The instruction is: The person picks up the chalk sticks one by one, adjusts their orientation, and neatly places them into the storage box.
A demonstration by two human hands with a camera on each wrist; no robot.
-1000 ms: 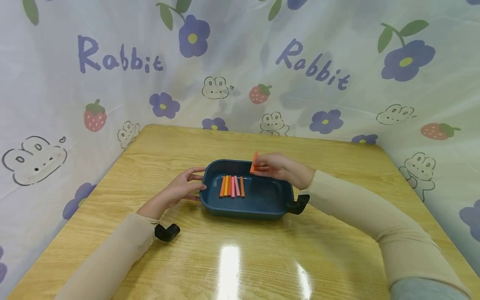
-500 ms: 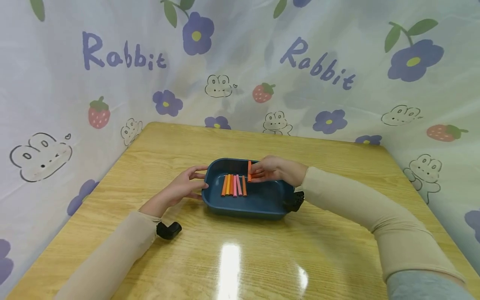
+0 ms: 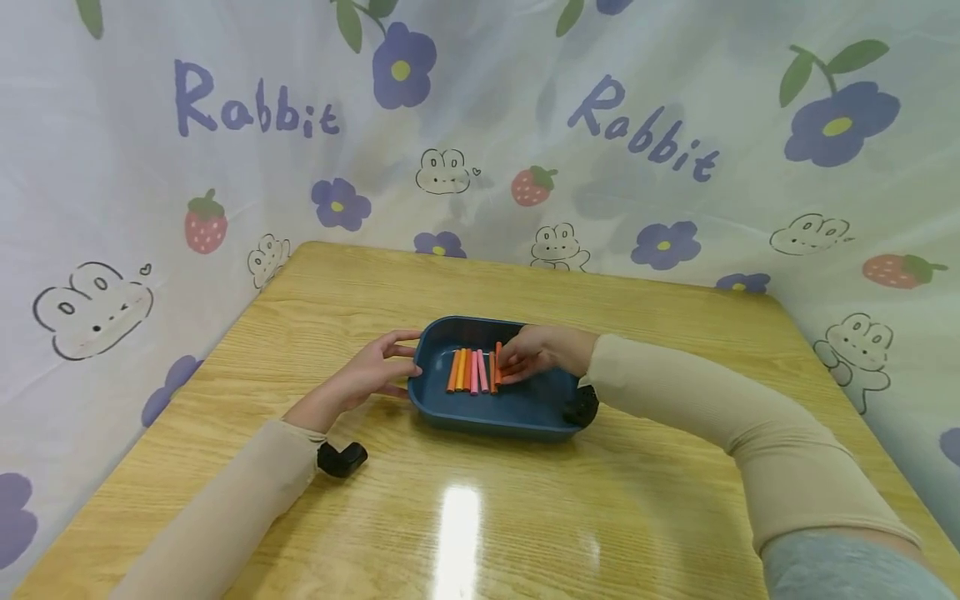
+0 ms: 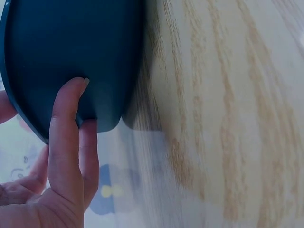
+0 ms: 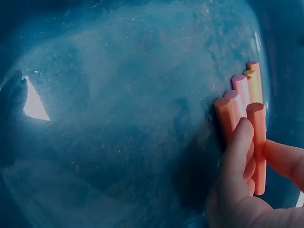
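Note:
A dark blue tray (image 3: 487, 427) stands on the table, seen large in both wrist views. My left hand (image 3: 372, 369) rests against its left end, fingers fairly straight along the outer wall (image 4: 102, 61). Inside the tray, my right hand (image 3: 543, 350) pinches an orange crayon (image 5: 258, 147) between thumb and fingers, low over the floor. Just left of it lies a side-by-side row of crayons (image 3: 473, 372), orange, yellow and pink. In the right wrist view, the held crayon overlaps the row's nearest orange crayon (image 5: 224, 114).
The wood-grain table (image 3: 360, 517) extends around the tray. A pale curtain (image 3: 480, 108) printed with rabbits, flowers and strawberries hangs behind and at both sides. Black wrist cameras sit at the left cuff (image 3: 342, 459) and right cuff (image 3: 581, 407).
My right hand has lowered the orange crayon from the tray's back rim down and leftward to beside the row. My left hand has stayed at the tray's left end.

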